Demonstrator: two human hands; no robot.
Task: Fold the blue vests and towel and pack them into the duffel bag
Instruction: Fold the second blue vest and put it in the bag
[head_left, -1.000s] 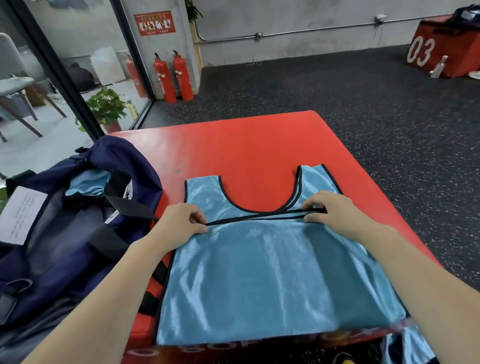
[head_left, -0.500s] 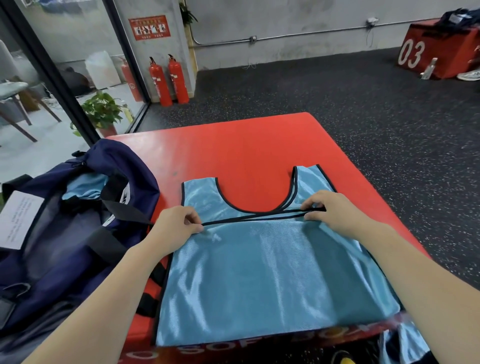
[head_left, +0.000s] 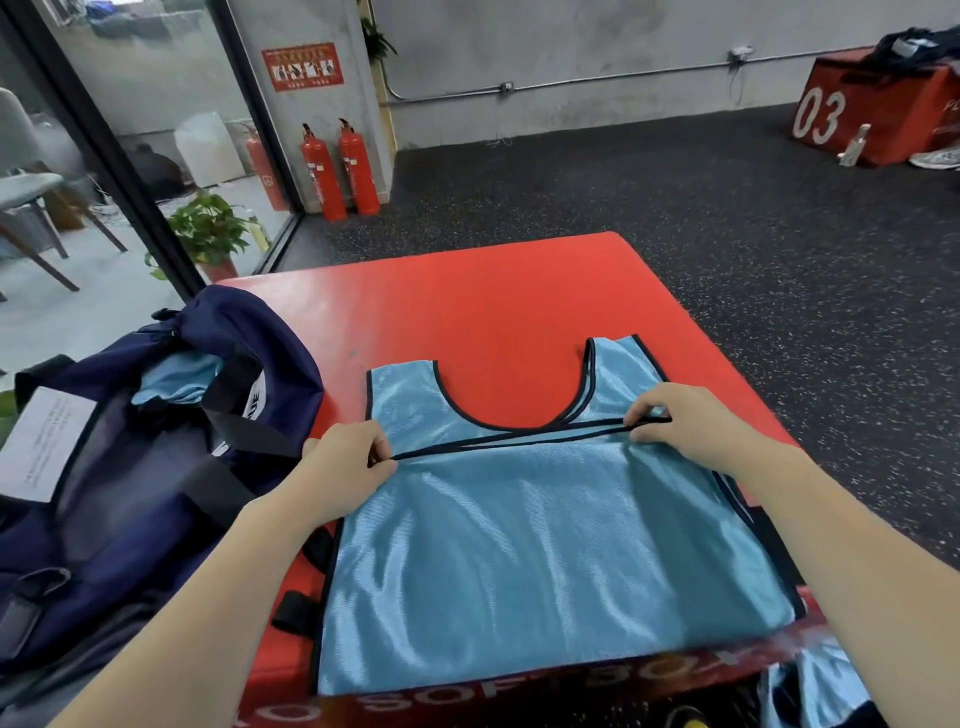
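Blue vest (head_left: 545, 545) mid-fold on table (head_left: 493, 312); we pinch its black hem w/ left hand (head_left: 348, 470) & right hand (head_left: 685, 423). Next: fold again, pack into duffel bag (head_left: 130, 467).

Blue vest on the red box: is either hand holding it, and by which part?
Both. The left hand and right hand each pinch the black-trimmed folded-over edge of the blue vest, one at each end.
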